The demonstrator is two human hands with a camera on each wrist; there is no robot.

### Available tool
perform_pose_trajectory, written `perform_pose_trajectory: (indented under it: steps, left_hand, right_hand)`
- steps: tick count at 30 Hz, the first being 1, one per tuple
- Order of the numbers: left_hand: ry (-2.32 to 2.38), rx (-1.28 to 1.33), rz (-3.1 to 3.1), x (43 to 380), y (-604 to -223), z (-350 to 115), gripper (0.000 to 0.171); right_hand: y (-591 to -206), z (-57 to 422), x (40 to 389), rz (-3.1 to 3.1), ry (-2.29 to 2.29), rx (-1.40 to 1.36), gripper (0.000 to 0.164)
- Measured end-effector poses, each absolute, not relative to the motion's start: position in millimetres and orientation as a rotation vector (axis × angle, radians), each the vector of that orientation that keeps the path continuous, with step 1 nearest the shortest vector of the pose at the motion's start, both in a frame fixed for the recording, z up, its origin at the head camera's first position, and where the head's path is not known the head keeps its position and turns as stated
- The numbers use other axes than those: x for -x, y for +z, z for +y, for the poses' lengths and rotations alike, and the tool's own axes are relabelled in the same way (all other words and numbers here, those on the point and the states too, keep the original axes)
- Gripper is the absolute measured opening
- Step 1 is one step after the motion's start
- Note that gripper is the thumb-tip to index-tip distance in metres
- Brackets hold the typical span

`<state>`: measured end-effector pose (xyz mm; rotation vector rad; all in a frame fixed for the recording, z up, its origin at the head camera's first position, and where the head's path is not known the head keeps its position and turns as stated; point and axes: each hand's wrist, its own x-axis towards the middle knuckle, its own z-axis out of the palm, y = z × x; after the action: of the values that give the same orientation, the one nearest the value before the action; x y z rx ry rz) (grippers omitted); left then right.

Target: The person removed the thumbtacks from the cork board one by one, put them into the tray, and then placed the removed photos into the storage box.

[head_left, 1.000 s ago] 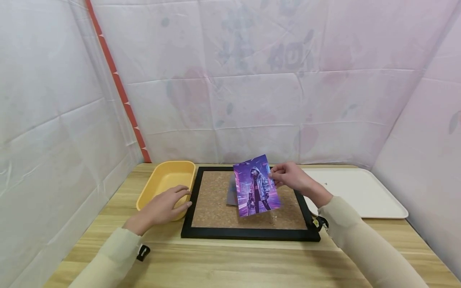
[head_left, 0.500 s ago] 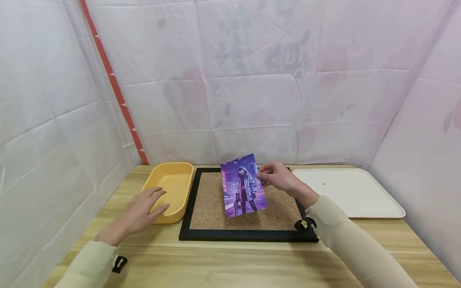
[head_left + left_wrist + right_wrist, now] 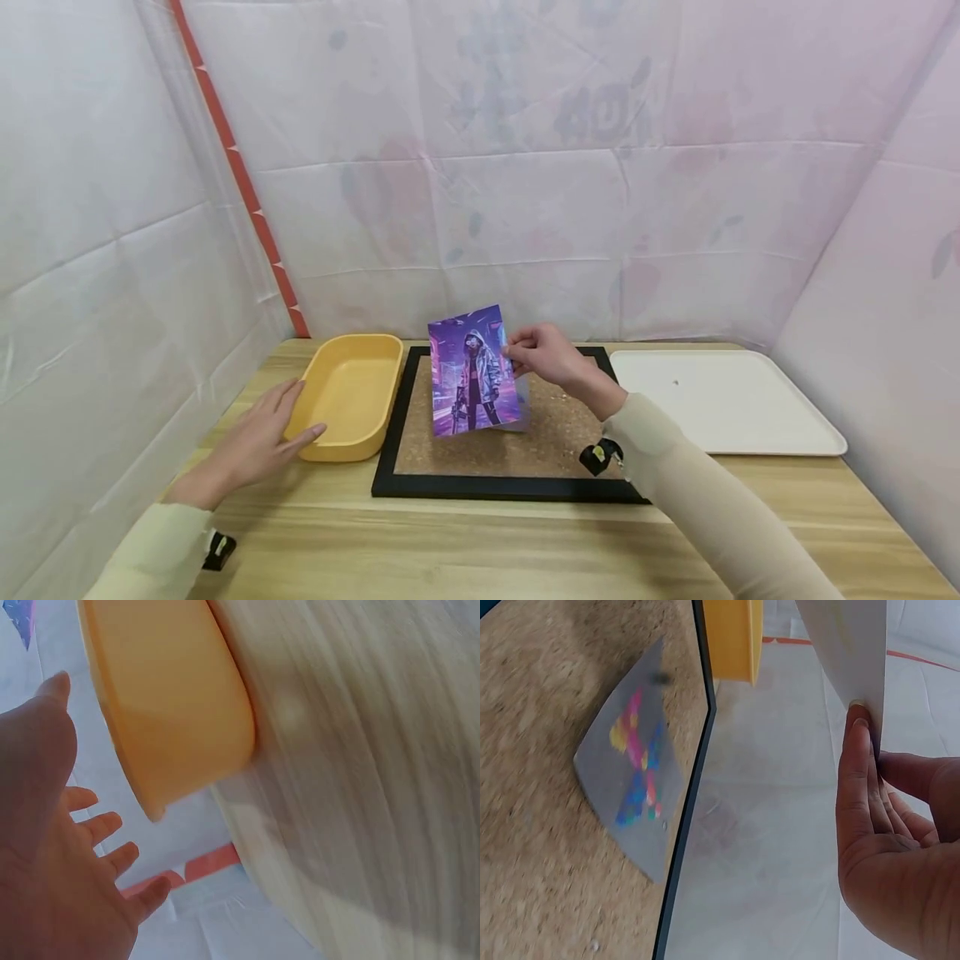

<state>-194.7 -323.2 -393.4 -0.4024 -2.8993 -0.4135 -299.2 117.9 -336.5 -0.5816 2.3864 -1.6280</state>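
Observation:
My right hand [image 3: 551,358] pinches the right edge of a purple picture card [image 3: 474,375], holding it tilted above a black-framed cork board [image 3: 573,437]. A hooded figure is printed on its front; the right wrist view shows its pale back. Curved on the cork lies a grey sheet [image 3: 641,772] with a colourful pattern, mostly hidden behind the card in the head view. My left hand [image 3: 251,437] is spread at the near left side of a yellow tray [image 3: 348,396], thumb in front of its near rim. In the left wrist view its fingers [image 3: 109,825] hold nothing.
A flat white tray [image 3: 727,400] stands right of the cork board, with a small dark speck on it. The wooden table [image 3: 420,550] extends in front. White printed sheeting [image 3: 525,208] walls off the back and both sides, with a red strip [image 3: 247,183] at back left.
My right hand has carried the picture card leftward over the cork board, uncovering part of the grey sheet on its right. My left hand has moved left from the board's edge to the yellow tray's side.

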Motion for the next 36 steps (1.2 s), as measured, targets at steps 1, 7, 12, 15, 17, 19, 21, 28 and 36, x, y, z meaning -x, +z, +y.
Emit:
perform_pose_trajectory:
  steps: [1, 7, 12, 15, 17, 19, 21, 28, 36]
  left_hand:
    - [-0.412, 0.402, -2.905, 194, -394, -325, 0.091]
    - [-0.424, 0.422, -2.921, 194, -398, -330, 0.097]
    - [-0.468, 0.422, -2.943, 198, -400, -330, 0.1]
    - [-0.493, 0.424, -2.959, 201, -402, -329, 0.102]
    - [-0.507, 0.42, -2.975, 203, -404, -328, 0.103]
    - [-0.516, 0.413, -2.99, 205, -405, -327, 0.104]
    - [-0.521, 0.414, -3.002, 206, -406, -327, 0.104]
    - [-0.52, 0.443, -3.007, 208, -413, -326, 0.103]
    - [-0.483, 0.421, -3.013, 204, -415, -327, 0.104]
  right_hand:
    - [-337, 115, 300, 2.379, -1.638, 0.585, 0.021]
    - [-336, 103, 302, 2.376, -1.667, 0.588, 0.019]
    - [-335, 95, 301, 2.382, -1.661, 0.568, 0.02]
    - [-336, 91, 302, 2.377, -1.66, 0.566, 0.022]
    - [-337, 87, 304, 2.367, -1.668, 0.557, 0.022]
    - [-338, 84, 305, 2.37, -1.664, 0.56, 0.022]
    - [-339, 81, 307, 2.366, -1.669, 0.557, 0.021]
    - [-344, 72, 310, 2.335, -1.701, 0.533, 0.02]
    - [-349, 55, 313, 2.299, -1.742, 0.54, 0.019]
